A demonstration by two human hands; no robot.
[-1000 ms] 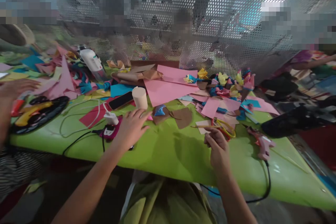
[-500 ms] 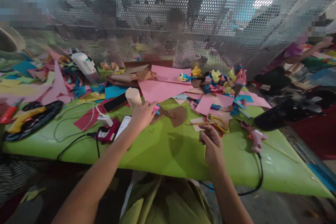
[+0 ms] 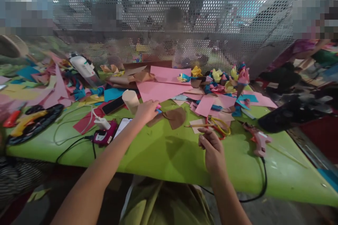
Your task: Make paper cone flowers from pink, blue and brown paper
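The left hand [image 3: 145, 111] has moved forward from over the phone [image 3: 122, 126] to the blue scrap [image 3: 158, 111]. Its fingers bunch together at the scrap; whether they pinch it, I cannot tell. The cup [image 3: 130, 100] stands just left of them. The right hand's [image 3: 213, 147] fingers curl loosely, perhaps touching the thumb, with the pencil [image 3: 195, 125] just beyond.

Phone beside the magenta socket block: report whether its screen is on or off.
On: the phone shows a bright white screen with faint marks; the left forearm covers part of it.
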